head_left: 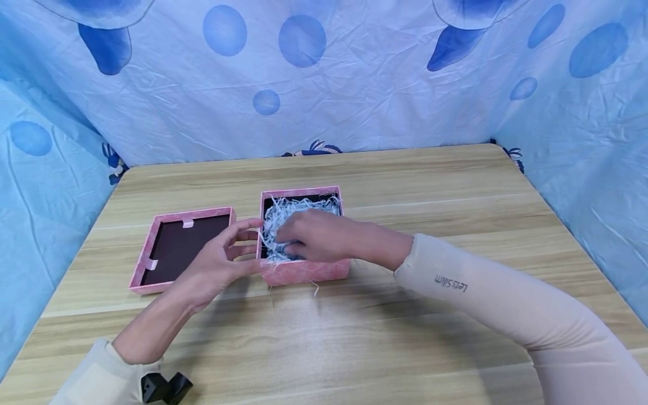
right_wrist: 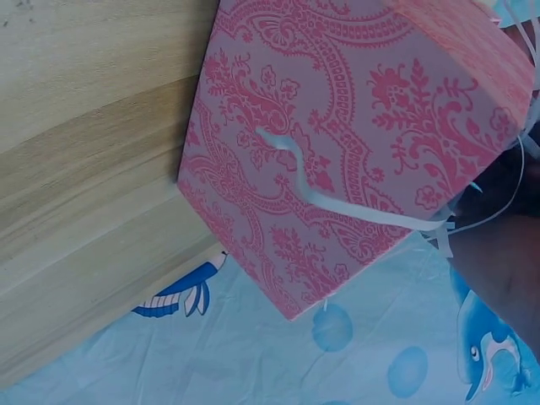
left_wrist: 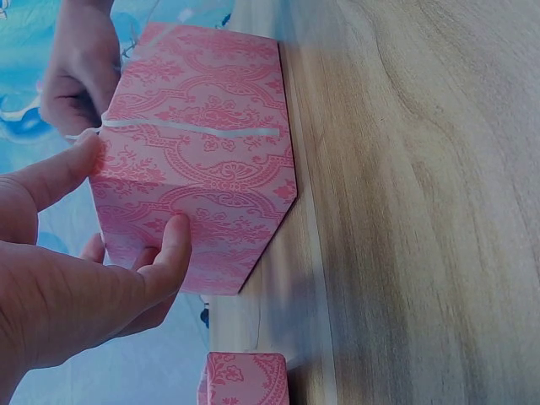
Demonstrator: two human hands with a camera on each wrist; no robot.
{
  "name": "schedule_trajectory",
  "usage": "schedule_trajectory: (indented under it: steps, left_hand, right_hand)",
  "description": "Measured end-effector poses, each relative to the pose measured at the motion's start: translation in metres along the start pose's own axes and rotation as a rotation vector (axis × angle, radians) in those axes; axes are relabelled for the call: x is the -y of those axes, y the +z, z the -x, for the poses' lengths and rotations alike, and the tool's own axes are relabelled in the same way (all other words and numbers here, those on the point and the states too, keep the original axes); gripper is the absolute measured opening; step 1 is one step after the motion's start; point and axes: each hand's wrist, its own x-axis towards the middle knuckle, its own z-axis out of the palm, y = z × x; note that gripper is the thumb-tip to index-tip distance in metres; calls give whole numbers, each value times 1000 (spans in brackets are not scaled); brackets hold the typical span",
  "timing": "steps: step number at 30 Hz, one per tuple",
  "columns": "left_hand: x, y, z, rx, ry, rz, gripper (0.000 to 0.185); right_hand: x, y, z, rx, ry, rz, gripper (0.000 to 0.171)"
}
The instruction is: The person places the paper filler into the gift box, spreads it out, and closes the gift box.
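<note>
A pink patterned box [head_left: 306, 273] with dark inner walls stands open on the table, filled with pale blue shredded paper [head_left: 277, 214]. My right hand [head_left: 324, 235] reaches in from the right, its curled fingers gripping down in the paper, fingertips hidden. At the box's left side is my left hand [head_left: 225, 259], fingers spread and relaxed. In the left wrist view, one fingertip of the left hand [left_wrist: 101, 287] touches the patterned wall and the thumb lies at the rim. A white paper strand [right_wrist: 337, 202] hangs over the box's front in the right wrist view.
The pink lid [head_left: 147, 242] lies left of the box, its dark inside up, with small light tabs. Loose strands [head_left: 316, 288] hang near the box's front. Blue patterned curtains [head_left: 324, 112] enclose the back and sides of the wooden table [head_left: 455, 197].
</note>
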Motion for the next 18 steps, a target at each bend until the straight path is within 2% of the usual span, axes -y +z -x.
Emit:
schedule_trajectory:
  steps: [3,9,18]
  left_hand:
    - [-1,0,0,2,-4,-2,75]
    - [-2,0,0,0,-5,-12,76]
    - [-2,0,0,-12,-3,-17,76]
  right_hand:
    - [-1,-1,2,-84,-6,7,30]
    - [-2,-3,9,-225,7,-49,34]
    - [-6,-7,21,-366,219,-179,45]
